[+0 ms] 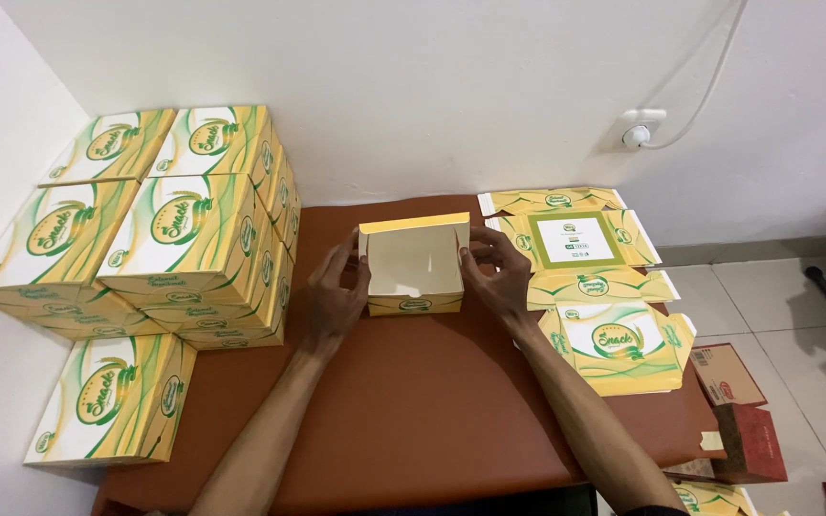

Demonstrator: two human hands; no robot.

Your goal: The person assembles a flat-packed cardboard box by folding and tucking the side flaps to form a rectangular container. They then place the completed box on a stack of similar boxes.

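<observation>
Both forearms reach up from the bottom edge across the reddish-brown wooden table (413,401). At its middle stands a small open-topped cardboard box (413,266), yellow outside with a green emblem on the front wall and plain cream inside, its rear flap raised. The left hand (334,298) presses against the box's left wall, fingers spread and curled over the top edge. The right hand (499,277) grips the right wall the same way, fingertips on the rim and thumb low at the side, so the box sits clamped between the two hands.

Left of the box, near the left hand, rises a stack of closed yellow-and-white printed cartons (160,229), piled several high against the white wall; one more closed carton (112,397) sits lower, at the table's front left corner. Just beside the right hand lies a pile of flat, unfolded yellow carton blanks (590,277), fanned over the table's right side to its edge. Beyond that edge, on the tiled floor, stands a brown-red cardboard carton (738,411). On the wall behind hangs a white socket (641,129) with a cable leading upward.
</observation>
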